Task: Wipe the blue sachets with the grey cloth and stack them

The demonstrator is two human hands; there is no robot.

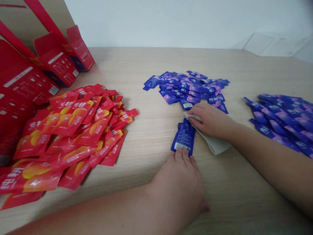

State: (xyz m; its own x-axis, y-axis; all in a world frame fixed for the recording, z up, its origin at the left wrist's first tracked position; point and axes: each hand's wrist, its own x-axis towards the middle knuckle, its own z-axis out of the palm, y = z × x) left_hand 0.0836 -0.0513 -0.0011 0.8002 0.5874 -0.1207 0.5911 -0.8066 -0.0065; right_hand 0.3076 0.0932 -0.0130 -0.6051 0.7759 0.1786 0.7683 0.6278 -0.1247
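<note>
A blue sachet (184, 137) lies on the table, back side up, with printed text and a barcode. The stretched fingertips of my left hand (182, 182) rest on its near end, the thumb held apart. Just beyond its far end, my right hand (210, 120) is closed on a folded white cloth (216, 143), which lies under the palm and touches the table. Behind that hand is a loose pile of blue and purple sachets (189, 86), most with their fronts up.
Many red and orange sachets (73, 127) are heaped at the left. Opened red cartons (57, 60) stand behind them by a large cardboard box (14, 19). More blue sachets (286, 117) lie overlapping at the right. A white object (271, 44) rests by the wall.
</note>
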